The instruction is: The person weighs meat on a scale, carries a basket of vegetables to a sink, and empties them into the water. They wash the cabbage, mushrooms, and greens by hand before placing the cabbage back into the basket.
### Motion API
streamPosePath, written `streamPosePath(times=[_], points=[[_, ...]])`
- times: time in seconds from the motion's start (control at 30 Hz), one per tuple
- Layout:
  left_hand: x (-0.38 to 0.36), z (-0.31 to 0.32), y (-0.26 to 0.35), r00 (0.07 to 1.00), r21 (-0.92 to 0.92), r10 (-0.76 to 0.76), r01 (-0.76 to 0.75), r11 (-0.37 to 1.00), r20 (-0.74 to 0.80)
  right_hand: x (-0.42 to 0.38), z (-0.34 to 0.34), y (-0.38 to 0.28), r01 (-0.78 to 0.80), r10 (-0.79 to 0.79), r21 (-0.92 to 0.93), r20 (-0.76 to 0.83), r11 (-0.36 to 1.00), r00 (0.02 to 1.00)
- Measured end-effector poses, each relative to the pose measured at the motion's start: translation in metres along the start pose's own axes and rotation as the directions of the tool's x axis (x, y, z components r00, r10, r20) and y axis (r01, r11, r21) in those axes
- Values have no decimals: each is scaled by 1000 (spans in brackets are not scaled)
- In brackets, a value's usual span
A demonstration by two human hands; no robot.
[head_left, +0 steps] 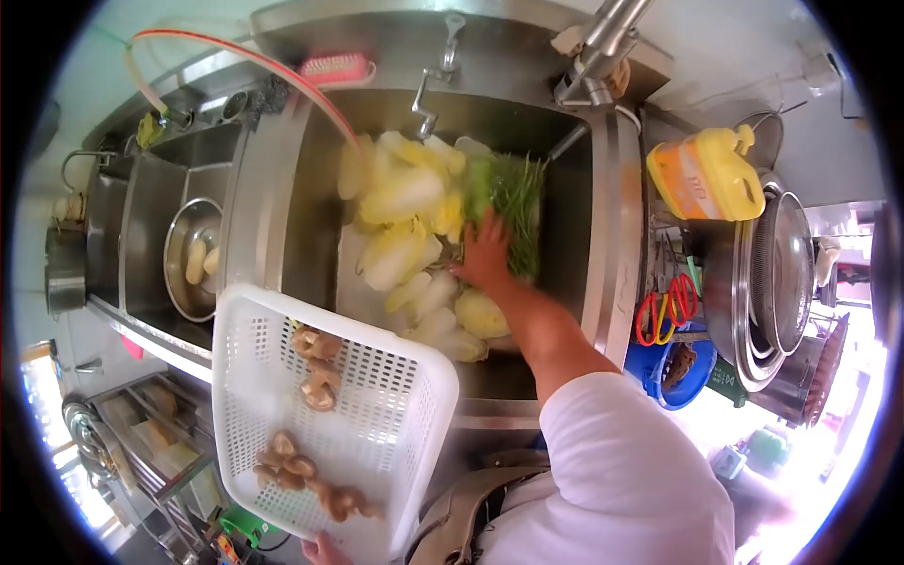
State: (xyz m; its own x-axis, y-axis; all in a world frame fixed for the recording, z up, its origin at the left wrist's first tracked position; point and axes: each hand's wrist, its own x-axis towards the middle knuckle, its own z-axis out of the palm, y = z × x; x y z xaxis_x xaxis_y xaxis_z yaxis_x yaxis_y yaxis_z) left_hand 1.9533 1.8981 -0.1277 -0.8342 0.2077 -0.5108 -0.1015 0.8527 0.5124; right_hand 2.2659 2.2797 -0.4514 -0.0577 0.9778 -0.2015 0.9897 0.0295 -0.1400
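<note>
My right hand (486,252) reaches down into the deep steel sink (570,217), fingers spread over a bunch of long green leafy vegetables (527,202). Pale yellow napa cabbage pieces (414,193) lie left of and below that hand in the sink. My left hand (325,549), partly cut off by the lower edge of the view, grips the rim of a white plastic basket (414,452). The basket is tilted beside the sink's near left corner. Inside it are several brown mushrooms (282,461), in clusters.
A red-edged hose (245,56) arches into the sink. On the left, a steel bowl (193,299) with pale vegetables sits in another basin. Right of the sink are a yellow jug (706,179), scissors (670,311), a blue bucket (692,391) and stacked strainers (786,273).
</note>
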Motion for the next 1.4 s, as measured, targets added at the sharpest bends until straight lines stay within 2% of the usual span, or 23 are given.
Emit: streamPosePath(times=[0.1, 0.13, 0.2, 0.23, 0.3, 0.33, 0.43, 0.5, 0.57, 0.6, 0.63, 0.73, 0.83, 0.9, 0.93, 1.0, 1.07, 1.1, 1.13, 1.17, 1.27, 1.33, 1.4], points=[[-8, 4, -3, 996, 124, -75, 79, 989, -38, 29, -12, 24, 288, -286, -27, 58, 957, 957], [-9, 5, -2, 996, 43, -73, 75, 996, -42, 43, -24, 33, 240, -240, -5, 40, 971, 970], [-5, -2, -6, 997, -8, -76, 76, 997, -31, 83, -14, 66, -84, 67, 281, 71, 956, 995], [-3, -3, -6, 996, -32, -81, 80, 996, -28, 96, -8, 76, -241, 209, 408, 123, 880, 970], [-6, 0, 3, 994, 20, -82, 83, 996, -73, 102, -5, 82, -407, 390, 496, 143, 767, 910], [-6, 4, 5, 992, 19, -89, 91, 996, -88, 108, -2, 84, -476, 470, 536, 158, 697, 868], [-2, 6, -4, 986, 79, -125, 134, 988, -114, 66, -21, 30, -547, 571, 379, 60, 746, 819], [6, -1, -23, 990, 103, -109, 117, 988, -85, 34, 15, -2, -399, 462, 398, -73, 826, 884], [13, -7, -40, 999, 75, -48, 50, 996, -24, -2, -7, -26, -258, 233, 407, 112, 876, 966], [0, 6, -22, 998, 23, -38, 39, 999, -55, -25, -3, -40, -92, 88, 299, 26, 950, 996], [0, 7, -19, 998, 28, -42, 43, 999, -53, -43, 2, -49, 75, -69, 175, -40, 982, 997], [4, 3, -17, 997, 46, -58, 61, 997, -54, -63, 38, -22, 365, -394, 359, 10, 859, 919], [1, 2, -9, 993, 89, -92, 98, 991, -76, -16, 71, 31, 527, -544, 177, 64, 832, 837], [-15, 13, 23, 990, 157, -106, 120, 980, -99, 11, 0, 27, 532, -534, 53, 42, 845, 845], [-14, 11, 19, 990, 123, -112, 122, 985, -87, 18, -22, 17, 409, -414, 66, 182, 910, 892], [-8, 12, 7, 990, 41, -123, 125, 991, -67, 40, -53, -16, 156, -151, 25, 441, 988, 885], [-2, 12, 3, 988, 34, -142, 144, 989, -65, 72, -71, -44, 113, -272, 312, 533, 943, 801], [-3, 13, 1, 986, 35, -153, 156, 987, -69, 88, -65, -67, 155, -342, 396, 458, 905, 820], [0, 26, -6, 998, -250, 8, -22, 968, -57, 104, -60, -90, 206, -407, 471, 379, 858, 831], [8, 24, -20, 998, -219, 11, -23, 975, -55, 111, -45, -113, 341, -464, 470, 172, 814, 869], [4, 4, -25, 994, -100, 12, -23, 995, -110, 90, -15, -145, 488, -489, 322, -82, 812, 868], [-6, 8, 4, 984, -52, 8, -18, 999, -179, 65, -6, -142, 660, -689, 236, 62, 713, 722], [-7, 12, 15, 980, -112, -3, -20, 994, -197, 40, 34, -137, 701, -742, 272, 84, 660, 666]])
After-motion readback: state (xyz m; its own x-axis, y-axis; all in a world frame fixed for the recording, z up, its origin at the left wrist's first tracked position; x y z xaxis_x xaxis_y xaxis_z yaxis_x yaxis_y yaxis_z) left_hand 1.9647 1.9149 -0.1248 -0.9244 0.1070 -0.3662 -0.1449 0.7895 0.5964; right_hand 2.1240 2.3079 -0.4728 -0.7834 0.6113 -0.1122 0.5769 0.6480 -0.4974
